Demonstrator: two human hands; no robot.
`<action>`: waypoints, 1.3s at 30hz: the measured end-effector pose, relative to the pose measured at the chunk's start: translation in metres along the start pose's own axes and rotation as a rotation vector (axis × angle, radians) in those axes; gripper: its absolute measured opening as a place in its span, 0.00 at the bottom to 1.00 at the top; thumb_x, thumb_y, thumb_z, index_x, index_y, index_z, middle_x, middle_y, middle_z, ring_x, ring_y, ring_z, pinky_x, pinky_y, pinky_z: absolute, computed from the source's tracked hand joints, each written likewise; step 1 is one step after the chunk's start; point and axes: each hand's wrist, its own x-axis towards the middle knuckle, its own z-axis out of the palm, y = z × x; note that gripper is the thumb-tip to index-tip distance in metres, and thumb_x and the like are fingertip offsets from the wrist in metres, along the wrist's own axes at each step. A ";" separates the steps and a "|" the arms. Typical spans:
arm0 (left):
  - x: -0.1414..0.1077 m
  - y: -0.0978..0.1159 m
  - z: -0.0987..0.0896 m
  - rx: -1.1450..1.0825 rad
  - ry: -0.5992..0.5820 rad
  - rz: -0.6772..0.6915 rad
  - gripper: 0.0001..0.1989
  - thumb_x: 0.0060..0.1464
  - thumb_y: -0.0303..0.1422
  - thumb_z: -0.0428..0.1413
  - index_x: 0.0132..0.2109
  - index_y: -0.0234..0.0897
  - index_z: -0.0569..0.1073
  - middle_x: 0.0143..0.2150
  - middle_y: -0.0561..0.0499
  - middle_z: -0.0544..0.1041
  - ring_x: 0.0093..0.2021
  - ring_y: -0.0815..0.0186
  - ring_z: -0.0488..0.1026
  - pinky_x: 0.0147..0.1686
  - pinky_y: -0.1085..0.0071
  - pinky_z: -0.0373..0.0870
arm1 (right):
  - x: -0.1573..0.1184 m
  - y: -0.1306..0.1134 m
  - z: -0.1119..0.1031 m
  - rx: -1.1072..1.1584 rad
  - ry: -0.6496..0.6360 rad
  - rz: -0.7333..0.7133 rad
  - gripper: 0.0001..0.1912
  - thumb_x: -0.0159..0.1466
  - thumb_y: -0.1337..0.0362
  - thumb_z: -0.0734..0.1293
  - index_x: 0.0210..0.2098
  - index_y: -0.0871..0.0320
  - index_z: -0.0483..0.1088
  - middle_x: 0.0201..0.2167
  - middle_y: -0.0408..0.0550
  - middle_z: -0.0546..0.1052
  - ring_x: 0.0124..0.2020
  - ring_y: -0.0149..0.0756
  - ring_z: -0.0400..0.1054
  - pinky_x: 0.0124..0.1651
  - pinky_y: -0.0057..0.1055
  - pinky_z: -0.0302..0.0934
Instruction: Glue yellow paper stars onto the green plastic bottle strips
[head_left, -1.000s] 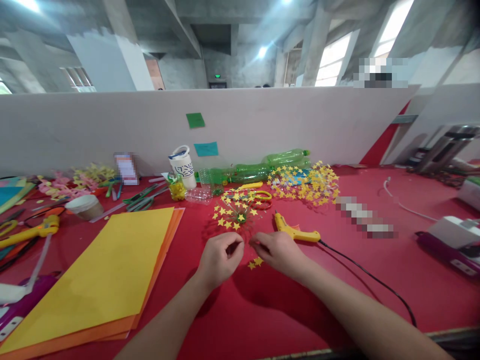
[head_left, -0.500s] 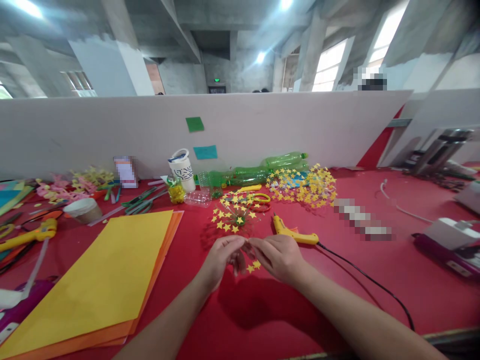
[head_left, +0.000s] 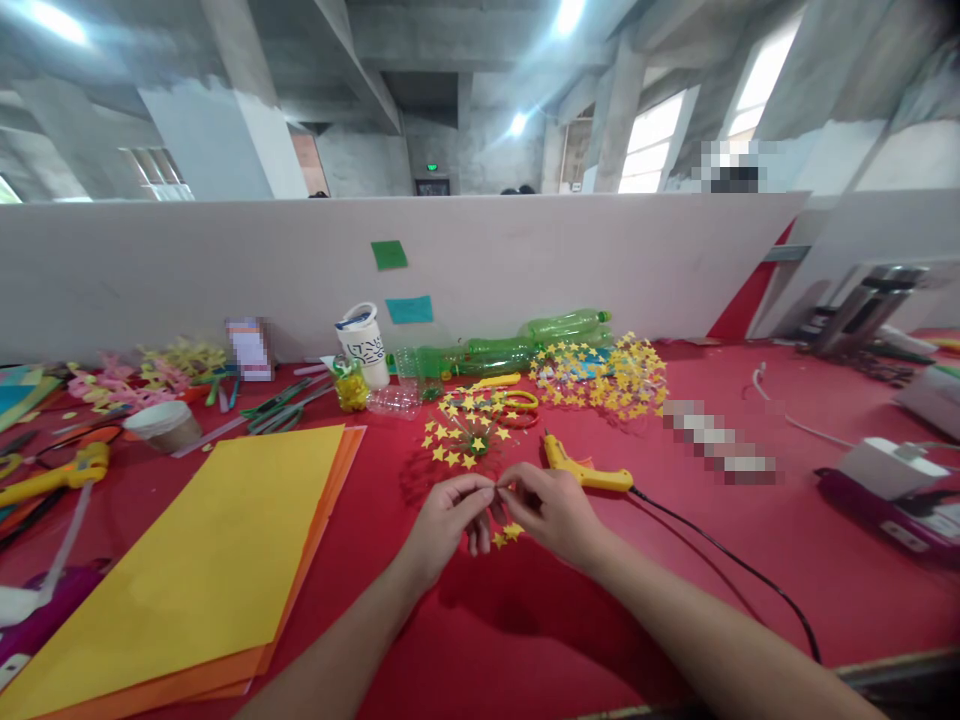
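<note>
My left hand (head_left: 448,522) and my right hand (head_left: 553,508) meet fingertip to fingertip above the red table (head_left: 645,610). Both are closed in a pinch; whatever lies between the fingertips is too small to make out. Just under them a few loose yellow stars (head_left: 508,535) lie on the table. Beyond my fingers stands a spray of yellow stars (head_left: 469,460) on thin clear strips around a green centre. A yellow hot glue gun (head_left: 592,474) rests beside my right hand, its nozzle pointing away from me and its black cord trailing to the right.
Yellow and orange sheets (head_left: 187,550) lie at the left. Green plastic bottles (head_left: 502,352), yellow-handled scissors (head_left: 521,402), a white holder (head_left: 360,340) and more star sprays (head_left: 630,375) line the back. A paper cup (head_left: 161,425) stands left; a purple power strip (head_left: 874,520) sits right.
The fingers of my right hand have bent more, with the knuckles raised, and the fingertips have shifted slightly. Both hands stay together in the same place. The view has tilted a little.
</note>
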 end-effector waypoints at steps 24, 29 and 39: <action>-0.001 -0.001 -0.005 -0.024 0.117 0.151 0.05 0.50 0.30 0.53 0.28 0.35 0.68 0.20 0.57 0.68 0.18 0.74 0.63 0.18 0.77 0.61 | 0.001 -0.006 0.003 0.359 -0.053 0.193 0.11 0.63 0.64 0.59 0.43 0.57 0.68 0.16 0.35 0.63 0.18 0.25 0.56 0.23 0.22 0.52; 0.000 -0.001 -0.002 0.085 0.088 0.154 0.07 0.50 0.32 0.53 0.27 0.35 0.67 0.18 0.58 0.65 0.17 0.74 0.62 0.18 0.76 0.60 | 0.002 -0.004 0.005 0.418 -0.051 0.242 0.05 0.60 0.64 0.61 0.31 0.59 0.66 0.16 0.35 0.61 0.17 0.24 0.54 0.21 0.21 0.49; -0.001 -0.003 -0.001 0.170 0.059 0.151 0.07 0.51 0.34 0.53 0.29 0.35 0.66 0.19 0.58 0.64 0.17 0.74 0.61 0.17 0.77 0.58 | 0.003 -0.002 0.007 0.514 -0.058 0.295 0.06 0.60 0.66 0.61 0.26 0.58 0.63 0.16 0.35 0.61 0.17 0.23 0.53 0.20 0.21 0.48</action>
